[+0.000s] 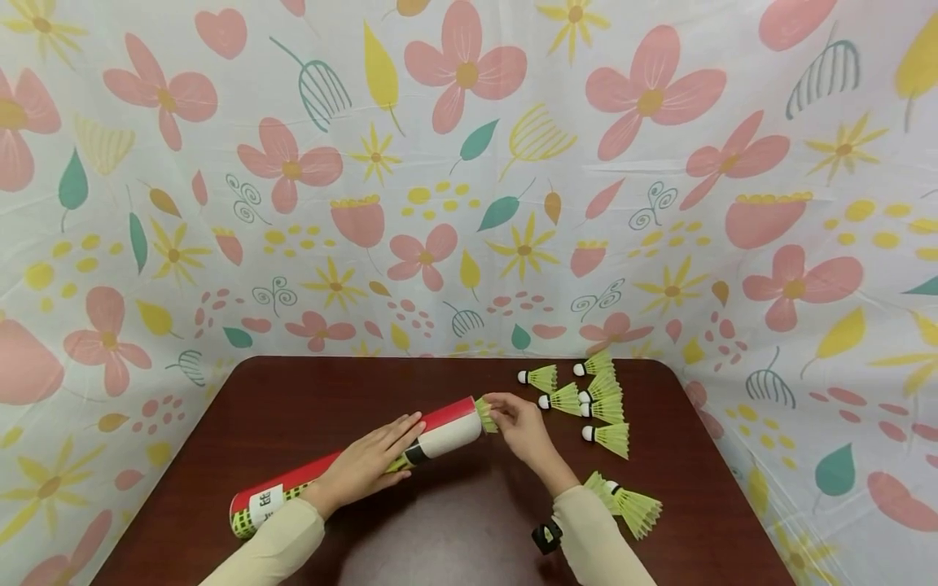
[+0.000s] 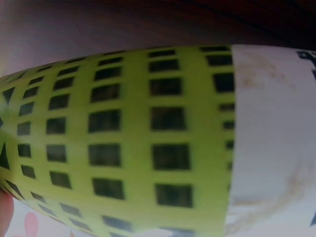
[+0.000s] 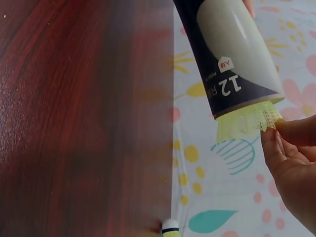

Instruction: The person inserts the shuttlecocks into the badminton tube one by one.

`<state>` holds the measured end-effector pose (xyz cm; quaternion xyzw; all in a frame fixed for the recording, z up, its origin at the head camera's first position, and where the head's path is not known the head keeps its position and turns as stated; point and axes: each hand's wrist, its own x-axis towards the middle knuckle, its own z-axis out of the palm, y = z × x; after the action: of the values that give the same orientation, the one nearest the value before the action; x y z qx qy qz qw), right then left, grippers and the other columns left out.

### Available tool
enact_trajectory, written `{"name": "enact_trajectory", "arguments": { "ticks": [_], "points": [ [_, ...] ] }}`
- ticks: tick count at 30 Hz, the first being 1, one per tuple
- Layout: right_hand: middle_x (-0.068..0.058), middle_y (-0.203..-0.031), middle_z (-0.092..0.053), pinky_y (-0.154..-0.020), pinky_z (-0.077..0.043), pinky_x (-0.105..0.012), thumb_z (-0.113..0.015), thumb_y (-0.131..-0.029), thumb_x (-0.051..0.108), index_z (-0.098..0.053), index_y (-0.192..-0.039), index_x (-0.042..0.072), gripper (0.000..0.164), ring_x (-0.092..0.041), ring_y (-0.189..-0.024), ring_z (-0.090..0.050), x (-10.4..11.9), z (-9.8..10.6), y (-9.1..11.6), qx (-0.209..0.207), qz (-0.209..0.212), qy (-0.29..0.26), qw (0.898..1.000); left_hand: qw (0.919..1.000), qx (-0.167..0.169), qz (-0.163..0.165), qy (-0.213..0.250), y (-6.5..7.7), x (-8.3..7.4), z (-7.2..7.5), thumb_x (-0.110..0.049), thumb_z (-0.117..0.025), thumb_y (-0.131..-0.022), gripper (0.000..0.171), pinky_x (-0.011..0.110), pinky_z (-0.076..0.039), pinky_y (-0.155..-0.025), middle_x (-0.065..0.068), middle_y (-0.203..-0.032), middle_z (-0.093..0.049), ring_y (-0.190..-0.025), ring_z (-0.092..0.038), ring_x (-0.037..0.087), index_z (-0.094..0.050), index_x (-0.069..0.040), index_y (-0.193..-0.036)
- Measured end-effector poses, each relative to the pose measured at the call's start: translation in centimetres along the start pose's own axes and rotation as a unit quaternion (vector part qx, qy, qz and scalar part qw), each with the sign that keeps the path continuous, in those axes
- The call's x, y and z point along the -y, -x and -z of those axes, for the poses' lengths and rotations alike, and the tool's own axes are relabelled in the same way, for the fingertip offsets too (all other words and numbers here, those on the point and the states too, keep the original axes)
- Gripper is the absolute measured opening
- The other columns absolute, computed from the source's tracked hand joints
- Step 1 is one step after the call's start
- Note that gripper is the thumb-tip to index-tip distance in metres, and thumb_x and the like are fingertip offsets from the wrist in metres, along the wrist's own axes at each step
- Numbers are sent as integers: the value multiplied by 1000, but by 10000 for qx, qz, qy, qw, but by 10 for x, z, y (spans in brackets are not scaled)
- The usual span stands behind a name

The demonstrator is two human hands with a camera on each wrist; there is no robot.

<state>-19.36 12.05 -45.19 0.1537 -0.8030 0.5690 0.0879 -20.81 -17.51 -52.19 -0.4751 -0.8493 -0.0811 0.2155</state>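
My left hand [image 1: 362, 465] grips a long shuttlecock tube [image 1: 449, 431] around its middle. The tube slants across the table, its right end raised; the left wrist view is filled by its green and black checked part [image 2: 136, 138]. At the tube's right mouth, a yellow-green shuttlecock [image 1: 484, 414] sticks out skirt first. My right hand [image 1: 523, 427] pinches the skirt's edge between thumb and fingers. In the right wrist view the skirt [image 3: 242, 123] protrudes from the tube [image 3: 237, 49], with the right hand [image 3: 296, 163] at its rim. The shuttlecock's cork is hidden inside.
Several loose shuttlecocks [image 1: 607, 439] lie at the table's back right. More shuttlecocks [image 1: 639, 511] lie beside the right forearm. The dark wooden table [image 1: 352, 387] ends at a flowered cloth [image 1: 469, 203] behind it.
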Motion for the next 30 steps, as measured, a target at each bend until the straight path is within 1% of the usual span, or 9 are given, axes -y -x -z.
{"name": "enact_trajectory", "arguments": {
  "ticks": [2,7,8,11,16,20,23,25,30],
  "points": [
    [-24,-99,-66,-83,-53,-46,-59,-88,-12,-65,-110,-9,23,-39,-95,-63,-12,-4,-1,-41,-39,-51,10000,10000,18,18,6,1,0,-1,-29,-83,-75,93,41,-43,-102,13,-153,-34,-135,-42,27,-32,-5,-150],
    [-14,-97,-68,-79,-55,-34,-63,-86,-10,-65,-106,-1,21,-31,-92,-65,-44,-11,-7,-234,-49,-60,9997,10000,-8,14,-28,3,-1,-2,-29,-83,-75,94,41,-44,-101,13,-152,-35,-133,-43,28,-33,-5,-150],
    [-13,-96,-68,-78,-55,-32,-63,-86,-10,-64,-105,-1,21,-30,-92,-66,-45,-11,-7,-234,-37,-43,9997,10000,-31,-12,-46,3,-1,-2,-28,-84,-74,94,41,-45,-100,15,-151,-37,-133,-44,28,-33,-5,-149],
    [-11,-93,-68,-74,-55,-29,-64,-87,-6,-63,-103,1,17,-27,-88,-66,-48,-10,-7,-243,70,6,9997,9999,-82,-66,-68,2,0,-2,-28,-85,-73,94,42,-45,-99,16,-149,-39,-132,-44,28,-34,-3,-148],
    [-3,-84,-69,-65,-54,-27,-69,-85,1,-69,-93,6,9,-21,-75,-65,-48,-8,-6,-404,239,536,9975,10000,-34,-61,-55,2,1,-1,-27,-85,-73,95,41,-44,-101,13,-153,-33,-134,-43,27,-34,-4,-149],
    [-2,-79,-69,-60,-52,-25,-73,-83,6,-72,-87,4,4,-17,-68,-64,-48,-8,-6,-508,385,825,9946,10000,10,-49,-73,3,1,-1,-28,-84,-73,95,40,-43,-102,12,-154,-32,-134,-42,26,-33,-5,-150],
    [0,-79,-70,-60,-52,-24,-74,-83,11,-73,-87,3,9,-15,-68,-64,-48,-9,-7,-489,339,915,9940,10000,-4,-51,-65,3,1,-2,-28,-85,-73,95,40,-44,-101,12,-154,-33,-134,-42,26,-33,-5,-149],
    [1,-79,-70,-61,-52,-23,-74,-83,13,-74,-86,4,9,-14,-69,-64,-47,-10,-7,-468,273,963,9939,10000,-27,-55,-60,3,1,-2,-28,-85,-72,95,40,-44,-100,12,-153,-33,-134,-43,27,-34,-4,-149],
    [-1,-81,-71,-58,-50,-23,-75,-82,9,-75,-85,5,5,-12,-68,-62,-46,-13,-8,-436,119,930,9946,9999,32,-49,-104,2,0,-1,-28,-85,-72,95,40,-44,-100,11,-155,-31,-134,-42,26,-34,-4,-149]
  ]
}}
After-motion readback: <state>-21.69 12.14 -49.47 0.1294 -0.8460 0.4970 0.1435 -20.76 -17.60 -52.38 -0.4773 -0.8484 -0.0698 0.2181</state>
